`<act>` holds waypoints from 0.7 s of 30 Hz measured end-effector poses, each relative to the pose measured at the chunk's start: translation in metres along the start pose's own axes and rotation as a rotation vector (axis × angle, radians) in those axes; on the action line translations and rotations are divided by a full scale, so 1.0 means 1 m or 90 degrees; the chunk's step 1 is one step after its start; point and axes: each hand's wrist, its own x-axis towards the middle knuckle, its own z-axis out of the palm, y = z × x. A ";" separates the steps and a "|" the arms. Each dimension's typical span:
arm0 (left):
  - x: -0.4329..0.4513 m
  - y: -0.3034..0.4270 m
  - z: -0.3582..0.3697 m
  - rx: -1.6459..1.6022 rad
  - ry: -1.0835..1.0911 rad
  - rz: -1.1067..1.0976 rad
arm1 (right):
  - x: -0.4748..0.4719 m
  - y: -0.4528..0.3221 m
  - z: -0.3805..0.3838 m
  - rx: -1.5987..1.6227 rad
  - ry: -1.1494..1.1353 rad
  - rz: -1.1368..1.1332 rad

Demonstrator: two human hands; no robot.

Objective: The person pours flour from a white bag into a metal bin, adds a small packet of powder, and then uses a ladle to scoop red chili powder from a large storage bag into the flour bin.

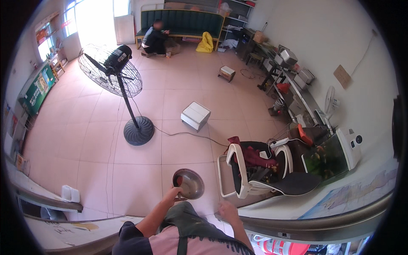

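My left hand (173, 193) grips the near left rim of a round stainless steel bowl (193, 185), which is tilted so that its inside faces me. A small reddish patch shows within the bowl; I cannot tell what it is. Off to the right, my right hand (227, 211) hangs low beside my apron (185, 216), its fingers curled, with no object visible in it. It is apart from the bowl and just below the white metal leg frame of an office chair (241, 172).
A black pedestal fan (137, 130) stands ahead left, its cable crossing the floor. Beyond the bowl is a white-topped stool (196, 114). The chair holds dark red cloth (258, 157) beside a fish tank (326, 157). Another person (154, 40) crouches by the green bench (181, 24).
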 end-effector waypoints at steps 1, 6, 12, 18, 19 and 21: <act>0.002 0.002 -0.005 -0.015 -0.015 0.010 | 0.018 -0.014 -0.016 -0.015 0.022 0.015; 0.007 0.012 -0.013 -0.049 -0.025 0.033 | 0.098 -0.065 -0.079 0.131 0.138 -0.001; 0.004 0.020 -0.026 -0.045 -0.046 0.023 | 0.154 -0.102 -0.113 0.116 -0.026 -0.032; 0.000 0.031 -0.036 -0.084 -0.035 0.044 | 0.219 -0.101 -0.143 0.025 -0.096 -0.120; 0.003 0.030 -0.040 -0.078 -0.038 0.051 | 0.239 -0.109 -0.163 0.015 -0.066 -0.123; 0.007 0.026 -0.050 -0.072 -0.035 0.053 | 0.274 -0.136 -0.204 0.016 -0.010 -0.102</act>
